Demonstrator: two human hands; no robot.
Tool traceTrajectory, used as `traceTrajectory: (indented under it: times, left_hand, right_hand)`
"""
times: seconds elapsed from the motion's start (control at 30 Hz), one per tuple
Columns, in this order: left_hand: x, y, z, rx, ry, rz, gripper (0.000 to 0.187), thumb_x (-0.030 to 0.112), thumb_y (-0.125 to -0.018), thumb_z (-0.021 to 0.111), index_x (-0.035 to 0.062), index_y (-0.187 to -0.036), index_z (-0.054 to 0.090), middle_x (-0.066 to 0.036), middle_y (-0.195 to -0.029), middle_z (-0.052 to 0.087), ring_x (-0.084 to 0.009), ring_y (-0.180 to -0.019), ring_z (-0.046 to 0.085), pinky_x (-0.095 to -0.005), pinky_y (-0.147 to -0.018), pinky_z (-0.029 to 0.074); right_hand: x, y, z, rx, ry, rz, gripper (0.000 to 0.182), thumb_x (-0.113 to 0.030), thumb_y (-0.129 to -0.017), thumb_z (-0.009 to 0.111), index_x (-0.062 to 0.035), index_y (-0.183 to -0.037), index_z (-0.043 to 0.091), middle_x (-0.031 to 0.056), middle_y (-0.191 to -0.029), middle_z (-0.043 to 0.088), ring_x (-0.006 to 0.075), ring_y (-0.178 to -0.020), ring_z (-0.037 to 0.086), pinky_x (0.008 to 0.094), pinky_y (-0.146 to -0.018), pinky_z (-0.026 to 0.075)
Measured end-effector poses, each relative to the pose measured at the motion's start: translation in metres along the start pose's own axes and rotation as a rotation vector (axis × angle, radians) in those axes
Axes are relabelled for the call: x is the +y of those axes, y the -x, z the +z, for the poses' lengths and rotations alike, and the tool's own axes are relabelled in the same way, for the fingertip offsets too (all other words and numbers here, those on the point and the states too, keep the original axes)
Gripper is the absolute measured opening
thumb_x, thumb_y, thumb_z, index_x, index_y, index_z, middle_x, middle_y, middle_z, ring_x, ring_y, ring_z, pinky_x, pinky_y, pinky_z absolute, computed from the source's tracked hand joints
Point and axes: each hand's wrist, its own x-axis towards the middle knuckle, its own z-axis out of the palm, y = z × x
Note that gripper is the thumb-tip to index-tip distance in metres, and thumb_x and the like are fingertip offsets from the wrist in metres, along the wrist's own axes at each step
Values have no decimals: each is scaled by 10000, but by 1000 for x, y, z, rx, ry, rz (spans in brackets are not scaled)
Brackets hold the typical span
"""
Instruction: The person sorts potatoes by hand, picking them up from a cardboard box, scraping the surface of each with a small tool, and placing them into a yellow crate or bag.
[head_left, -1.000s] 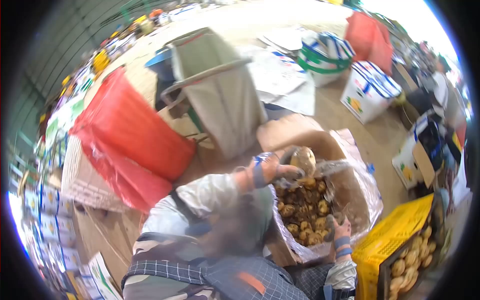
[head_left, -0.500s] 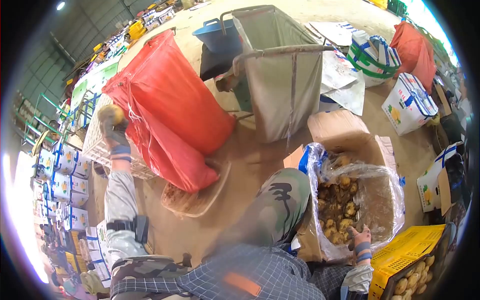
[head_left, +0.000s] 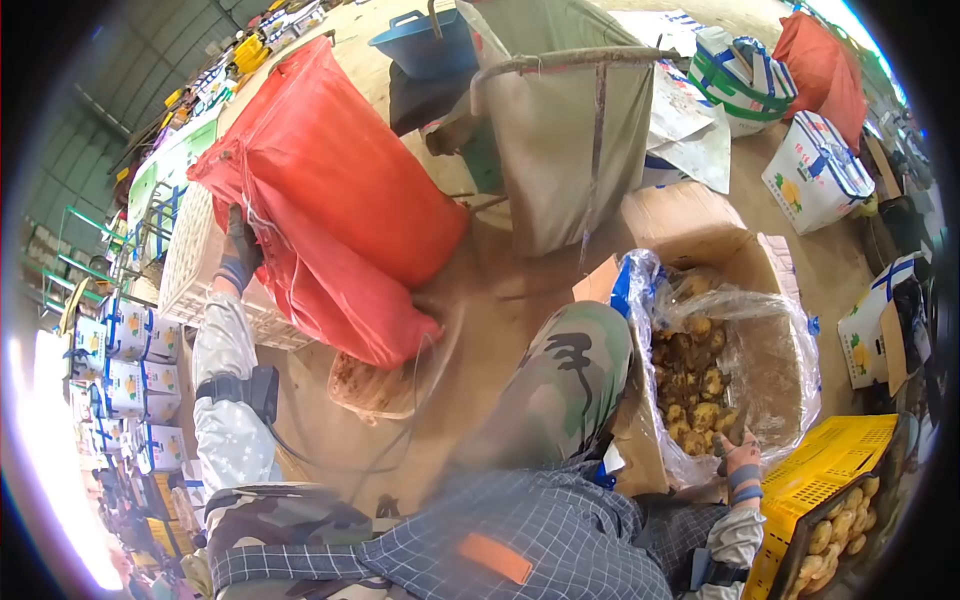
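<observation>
My left hand [head_left: 243,250], in a dark glove, is beside the upper left side of a tall red sack [head_left: 345,170]. Its fingers point up, apparently stretched out, and no potato shows in it. Partly behind the sack stands a white plastic crate [head_left: 192,265]. At the near right corner of a plastic-lined cardboard box [head_left: 690,212], my right hand [head_left: 740,455] has its fingers apart over the liner's edge. Soil-covered potatoes [head_left: 695,385] lie inside the box, just left of that hand.
A yellow crate [head_left: 815,480] adjoins a container of potatoes [head_left: 835,530] at lower right. Ahead stands a grey-green cloth bag on a metal frame [head_left: 570,150], a person's head partly behind it. A blue tub [head_left: 425,45] and printed cartons [head_left: 815,185] are farther off.
My left hand has moved down and slightly right against the red sack; the potato it held is out of sight. My right hand has shifted slightly up and right in the view.
</observation>
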Motion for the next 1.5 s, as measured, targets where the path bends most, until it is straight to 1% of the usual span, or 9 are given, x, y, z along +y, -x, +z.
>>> traceTrajectory:
  times: [0.3, 0.5, 0.63, 0.7, 0.93, 1.2, 1.4, 1.47, 1.5]
  left_hand:
    - [-10, 7, -139, 428, -2353, 1211, 591, 78, -890, 507, 112, -1475, 424, -164, -1365, 560, -322, -1203, 563, -390, -1016, 452]
    - [69, 86, -61, 430, -1228, 1167, 390, 301, -1013, 525, -15, -1197, 662, -175, -1178, 684, -287, -1048, 637, -374, -923, 484]
    - [58, 81, 40, 398, -1544, 777, 509, 383, -968, 584, 28, -1332, 567, -160, -1331, 597, -300, -1133, 605, -373, -1008, 456]
    - [38, 135, 143, 347, -1636, 1298, 491, 354, -964, 597, 18, -1320, 563, -168, -1302, 605, -290, -1150, 600, -371, -1001, 466]
    - [-119, 252, 444, -1014, -1041, 1378, 422, 55, -874, 676, 45, -1286, 588, -110, -1145, 651, -248, -1036, 633, -351, -885, 516]
    - [-394, 394, 562, -2105, -1788, 604, 545, 483, -935, 515, 107, -1322, 589, -186, -1341, 582, -341, -1267, 532, -427, -1052, 425]
    - [-441, 309, 572, -1518, -2251, 1599, 617, 449, -893, 512, 117, -1414, 522, -173, -1498, 440, -299, -1429, 356, -485, -1173, 246]
    - [-415, 267, 629, -1059, -2575, 1175, 562, 237, -941, 440, 86, -1482, 418, -120, -1596, 300, -257, -1481, 255, -454, -1217, 138]
    - [-345, 259, 627, -1056, -2202, 1674, 603, 329, -931, 481, 63, -1470, 427, -174, -1546, 370, -274, -1461, 296, -437, -1209, 191]
  right_hand:
    - [-42, 22, -18, -50, 37, -69, 482, -272, -806, 725, -22, -1210, 639, 225, -1156, 669, 359, -1094, 630, 397, -951, 490]
    - [-14, 14, -9, -4, 236, -5, 688, -394, -799, 708, -39, -1360, 526, 251, -1311, 583, 373, -1198, 573, 430, -1043, 438]
    - [-73, 33, -50, -176, 218, 227, 716, -324, -811, 666, -34, -1421, 427, 275, -1350, 542, 393, -1266, 521, 429, -1073, 414]
    - [-69, 38, -56, -229, 175, 249, 746, -302, -825, 656, -30, -1460, 374, 282, -1354, 534, 395, -1267, 516, 421, -1080, 406]
    - [-41, 30, -59, 282, 70, 265, 637, -299, -865, 638, -3, -1401, 462, 242, -1351, 553, 368, -1285, 507, 399, -1085, 407]
    - [-45, 49, -89, 276, -34, 286, 652, -322, -875, 660, 1, -1405, 458, 239, -1313, 570, 364, -1240, 525, 405, -1059, 417]
    - [-29, 55, -102, 257, -80, 293, 628, -304, -861, 675, -18, -1386, 481, 238, -1241, 598, 369, -1180, 554, 421, -1022, 439]
    - [-26, 54, -107, 221, -96, 276, 621, -292, -855, 679, -15, -1378, 487, 241, -1228, 602, 373, -1170, 558, 424, -1012, 444]
    - [-23, 54, -106, 237, -90, 256, 617, -285, -853, 680, -14, -1374, 490, 242, -1219, 605, 376, -1162, 561, 427, -1006, 448]
